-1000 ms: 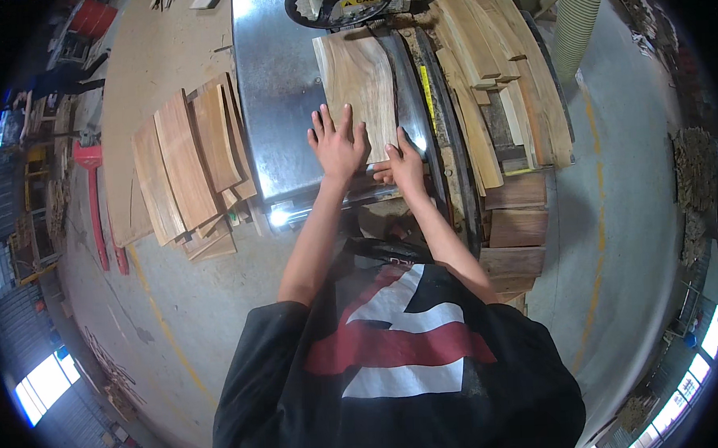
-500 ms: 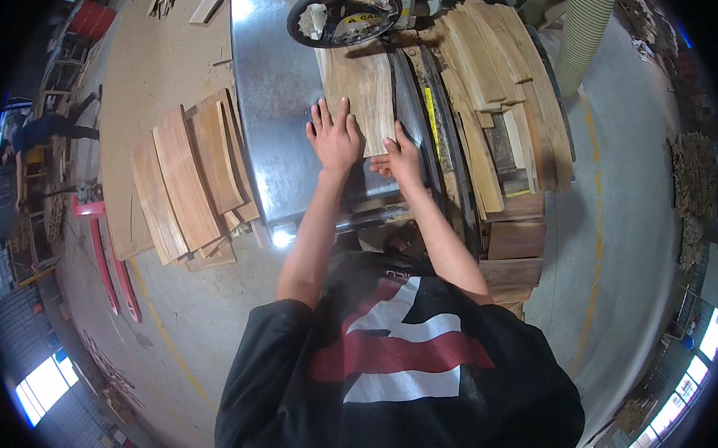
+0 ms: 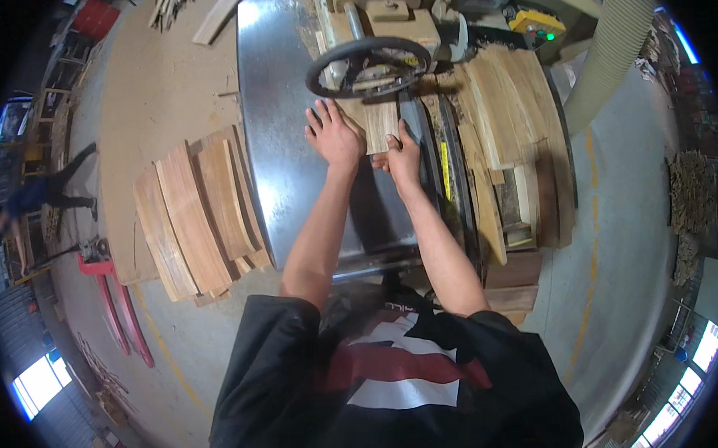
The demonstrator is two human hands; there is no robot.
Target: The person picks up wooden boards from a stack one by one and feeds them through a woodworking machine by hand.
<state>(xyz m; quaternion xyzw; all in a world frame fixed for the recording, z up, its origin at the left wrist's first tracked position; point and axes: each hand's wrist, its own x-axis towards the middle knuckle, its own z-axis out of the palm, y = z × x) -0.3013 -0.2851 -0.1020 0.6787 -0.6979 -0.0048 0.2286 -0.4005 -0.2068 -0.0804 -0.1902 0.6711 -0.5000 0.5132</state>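
A wooden board [image 3: 382, 128] lies on the dark metal machine table [image 3: 288, 159], its far part hidden beneath a black handwheel [image 3: 314, 80]. My left hand [image 3: 338, 138] presses against the board's left side, open, with its fingers spread and pointing away from me. At the board's near right corner, my right hand [image 3: 403, 160] is closed on the end. Its thumb rests on top and one finger stretches along the right edge, while the other fingers are partly hidden under the end.
Overlapping boards [image 3: 194, 215] lie left of the table. More boards [image 3: 506, 109] are stacked on the right, beside a yellow measuring strip [image 3: 446, 170]. The saw-like machine's body [image 3: 399, 32] stands behind the handwheel, near a ribbed hose [image 3: 608, 53]. A person [image 3: 49, 193] is far left.
Both hands and the board have moved forward, toward the machine. Less of the board shows in front of the handwheel. My view has shifted, showing more of the machine body.
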